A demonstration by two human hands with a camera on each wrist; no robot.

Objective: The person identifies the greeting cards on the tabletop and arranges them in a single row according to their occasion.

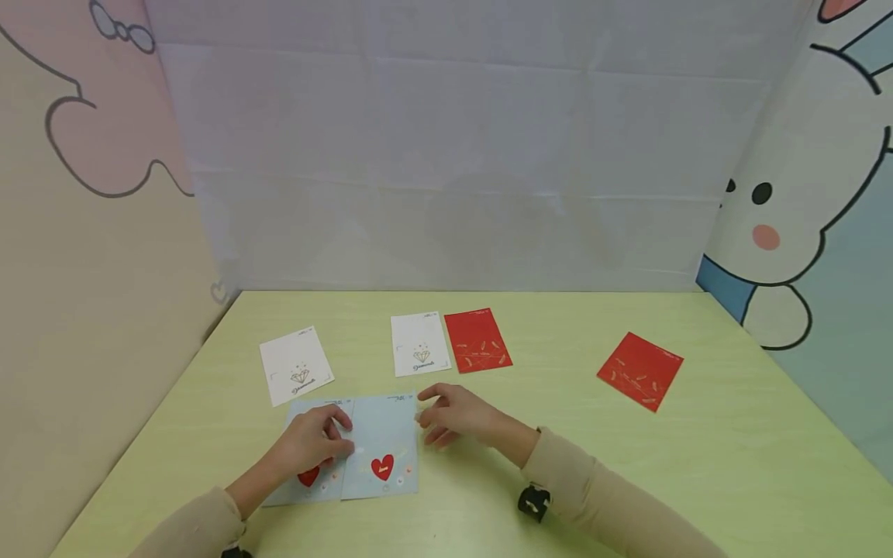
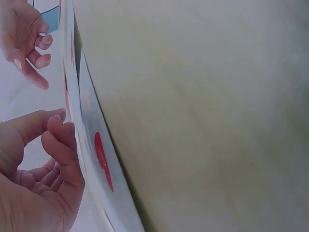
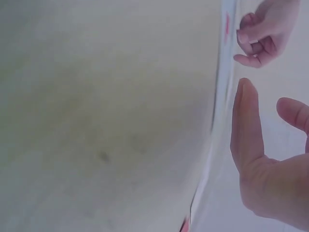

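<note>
Two light blue cards with red hearts lie side by side near me, the left blue card [image 1: 279, 496] meeting the right blue card [image 1: 382, 434] along one edge. Over that seam my left hand [image 1: 310, 443] rests with bent fingers, thumb and index fingertip apart at the inner edge of the right card. My right hand [image 1: 456, 415] hovers by the right blue card's outer edge, fingers spread and nothing held. In the right wrist view the right hand's fingers [image 3: 248, 125] are fairly straight. The left hand [image 2: 43, 169] covers part of the left card.
Farther back lie a white card [image 1: 296, 364] at left and another white card [image 1: 421, 345] beside a red card [image 1: 478, 341]. A second red card [image 1: 640, 372] lies at right. A white sheet [image 1: 460, 170] hangs behind the table [image 1: 698, 480].
</note>
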